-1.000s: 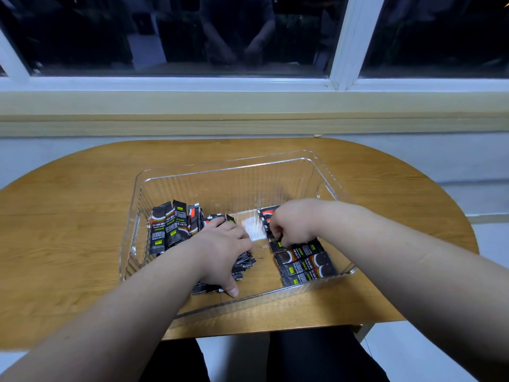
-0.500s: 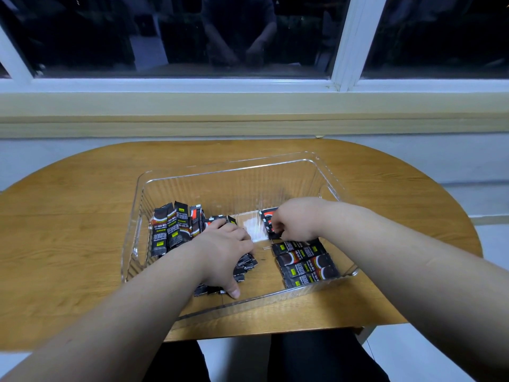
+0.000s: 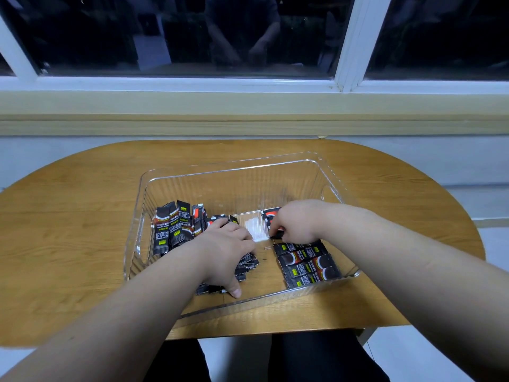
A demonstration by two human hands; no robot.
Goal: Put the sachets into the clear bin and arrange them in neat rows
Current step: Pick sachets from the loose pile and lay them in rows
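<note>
Pinching one sachet (image 3: 276,233) at the far end of the right-hand row (image 3: 307,267), the right hand (image 3: 296,223) sits nearest; sachets there lie long axis left-right. The left hand (image 3: 224,250) clasps the middle pile (image 3: 248,264) inside the clear bin (image 3: 220,186).

Oval wooden table (image 3: 82,216) below a white-framed dark window (image 3: 347,42), pale sill (image 3: 248,111).

- The table (image 3: 82,216) is dimly, evenly lit.
- Behind the table, reflections are seen in dark window glass (image 3: 220,37).
- Straight lines behind the table are bowed slightly by lens distortion.
</note>
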